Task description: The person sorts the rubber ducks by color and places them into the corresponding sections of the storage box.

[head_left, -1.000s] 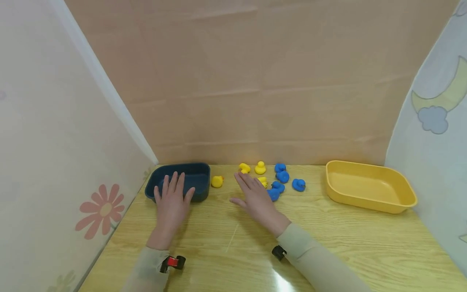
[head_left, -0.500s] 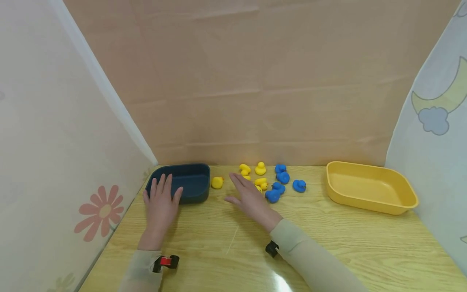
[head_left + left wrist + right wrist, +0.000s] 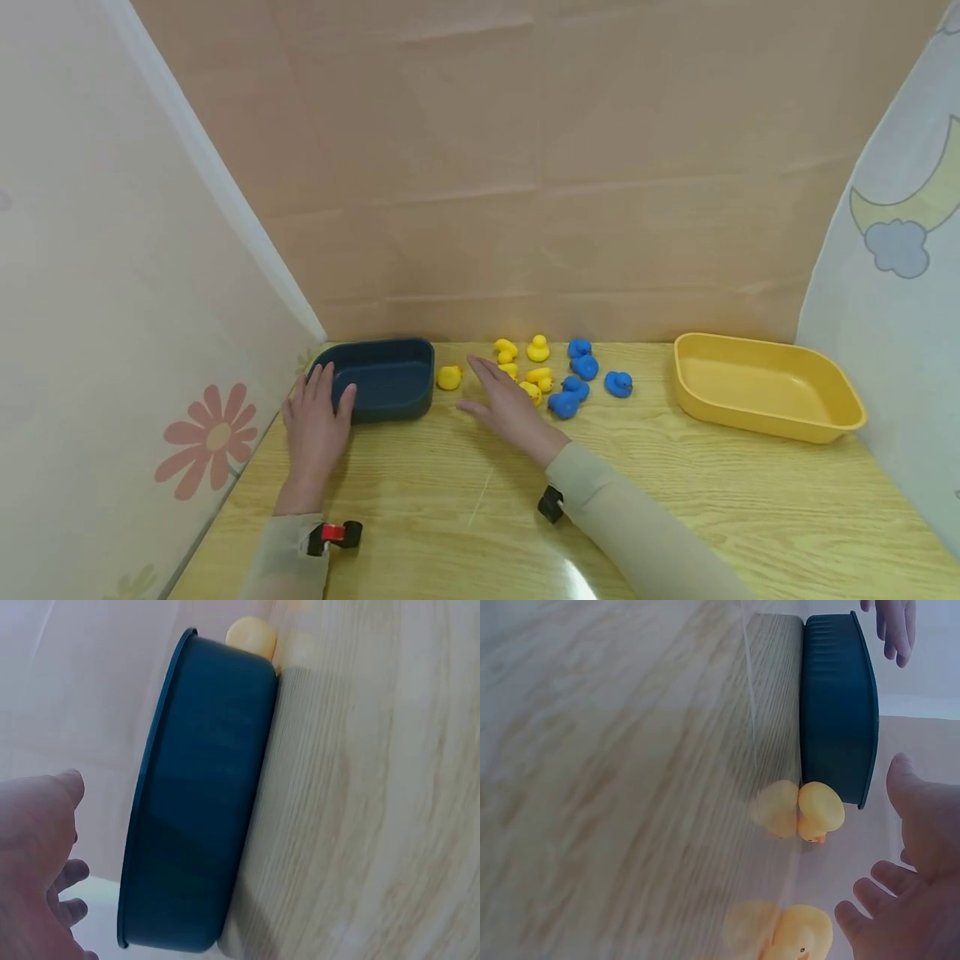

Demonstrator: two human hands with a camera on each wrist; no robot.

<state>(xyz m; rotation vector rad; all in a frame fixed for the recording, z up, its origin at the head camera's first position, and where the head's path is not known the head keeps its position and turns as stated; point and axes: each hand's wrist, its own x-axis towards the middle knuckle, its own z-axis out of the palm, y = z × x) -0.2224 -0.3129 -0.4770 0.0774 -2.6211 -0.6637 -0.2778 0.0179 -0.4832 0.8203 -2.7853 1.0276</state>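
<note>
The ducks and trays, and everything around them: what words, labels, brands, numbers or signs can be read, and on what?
None readable: yellow ducks, blue ducks, dark blue tray and yellow tray show no lettering.
The flower, moon and cloud are just pictures.
Any marks on the wrist gadgets are too small to read.

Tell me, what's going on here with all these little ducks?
A person is reaching over a wooden table with both bare hands, and neither holds anything. The left hand hovers by the dark blue tray; the right hand hovers near the yellow ducks. Those ducks and the blue ducks are on the table between the dark blue tray and a yellow tray.
</note>
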